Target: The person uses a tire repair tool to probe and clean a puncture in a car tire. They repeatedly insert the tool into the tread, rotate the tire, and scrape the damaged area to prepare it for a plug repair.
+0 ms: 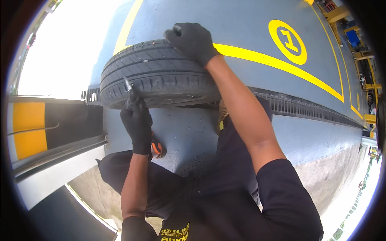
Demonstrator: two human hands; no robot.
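A black car tyre (157, 66) lies in front of me, its grooved tread facing up and toward me. Small pale specks, like grit, dot the tread. My left hand (136, 118), in a black glove, is closed around a slim tool with a metal tip (128, 84); the tip points up at the near edge of the tread. The tool's kind cannot be made out. At the tyre's far right, my right hand (191, 40), gloved too, is curled into a fist against the tread. Whatever its fingers may hold is hidden.
A slotted drain grate (281, 102) runs across behind the tyre. Yellow lines (257, 58) and a yellow circle (287, 42) are painted on the grey floor. A yellow-and-black striped barrier (30, 128) stands at left. An orange-and-black object (157, 148) shows beside my left wrist.
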